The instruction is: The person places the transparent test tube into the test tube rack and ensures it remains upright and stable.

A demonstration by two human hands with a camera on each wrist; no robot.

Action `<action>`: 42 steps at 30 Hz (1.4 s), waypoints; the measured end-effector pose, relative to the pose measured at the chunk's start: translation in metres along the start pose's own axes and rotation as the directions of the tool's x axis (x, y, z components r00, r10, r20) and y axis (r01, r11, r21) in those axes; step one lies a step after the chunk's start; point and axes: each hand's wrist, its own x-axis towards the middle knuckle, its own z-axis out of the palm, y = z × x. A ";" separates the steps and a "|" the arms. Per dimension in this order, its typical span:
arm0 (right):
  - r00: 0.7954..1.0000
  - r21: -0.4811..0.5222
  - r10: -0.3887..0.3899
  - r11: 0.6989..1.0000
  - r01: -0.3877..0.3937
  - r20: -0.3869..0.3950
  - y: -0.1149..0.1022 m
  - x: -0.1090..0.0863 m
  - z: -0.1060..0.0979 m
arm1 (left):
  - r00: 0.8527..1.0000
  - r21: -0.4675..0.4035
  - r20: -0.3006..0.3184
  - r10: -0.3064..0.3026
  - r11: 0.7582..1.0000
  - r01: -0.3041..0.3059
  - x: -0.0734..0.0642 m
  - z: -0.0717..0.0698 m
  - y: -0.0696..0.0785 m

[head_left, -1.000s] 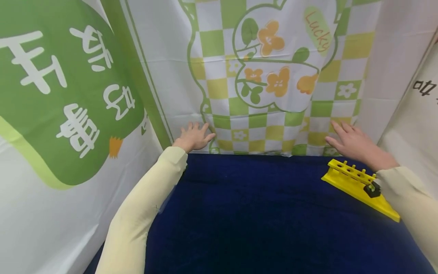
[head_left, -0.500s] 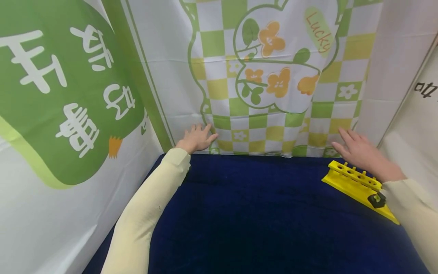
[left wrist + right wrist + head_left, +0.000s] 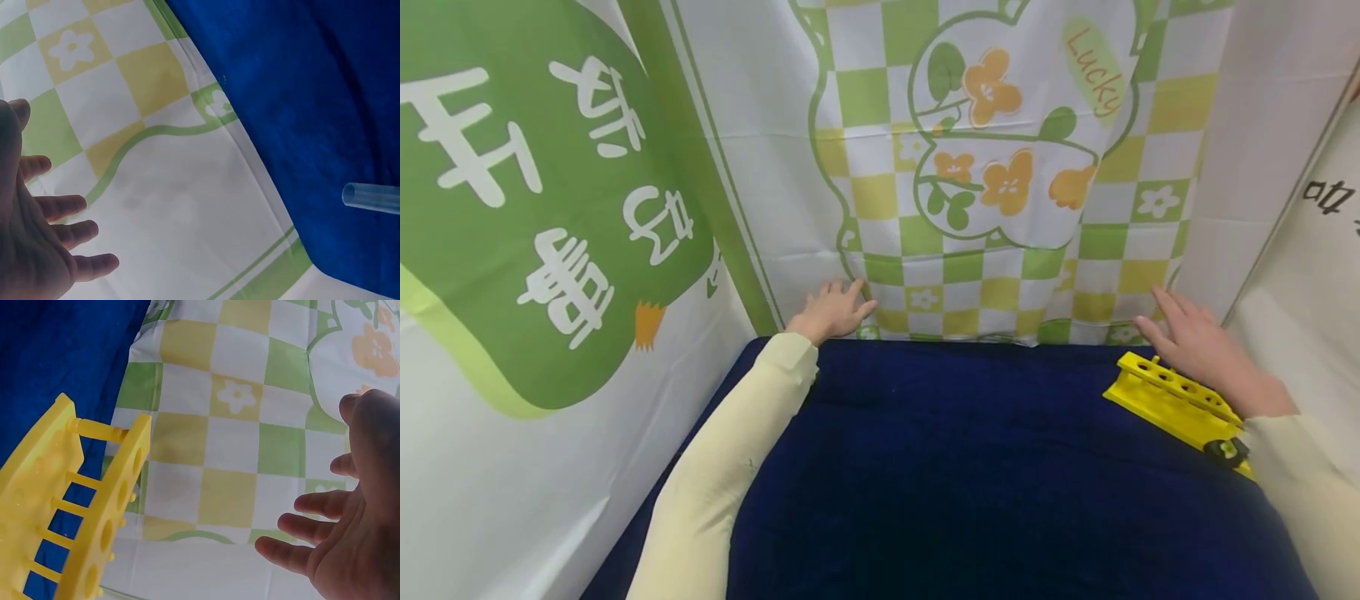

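My left hand is held out over the far left edge of the blue cloth, fingers spread, with nothing in it. In the left wrist view, a clear tube with a round open end lies over the cloth; my left forearm hides it in the head view. On the right, my right hand also has its fingers extended and holds nothing. It is nearest to a yellow test tube rack, overlapping its back right part in the head view. The rack's row of holes and pegs shows in the right wrist view.
Dark blue cloth covers the tabletop. A checkered, flower-printed curtain hangs behind it, a green and white one on the left and a pale one on the right. A small black object sits by my right cuff.
My right hand has come down and to the right, over more of the rack, and the black object has moved with it. My left hand has lowered slightly. The rack stays in place.
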 end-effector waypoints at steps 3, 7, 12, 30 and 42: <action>0.999 0.015 -0.006 1.000 0.006 -0.033 0.003 -0.005 0.003 | 1.000 -0.003 -0.006 0.009 1.000 -0.009 0.001 0.004 0.002; 0.997 0.050 -0.007 0.999 0.011 -0.072 0.008 -0.013 0.008 | 1.000 -0.020 -0.019 0.016 1.000 -0.016 0.001 0.009 0.005; 0.995 0.091 0.011 0.996 -0.002 -0.101 0.013 -0.024 0.013 | 0.999 -0.047 -0.028 0.024 0.999 -0.025 0.004 0.017 0.008; 0.981 0.112 0.114 0.989 -0.097 -0.160 0.033 -0.048 0.023 | 0.997 -0.089 -0.035 0.068 0.994 -0.071 0.012 0.024 0.028; 0.970 0.101 0.137 0.988 -0.118 -0.201 0.039 -0.057 0.029 | 0.988 -0.120 -0.113 0.109 0.985 -0.122 0.014 0.030 0.033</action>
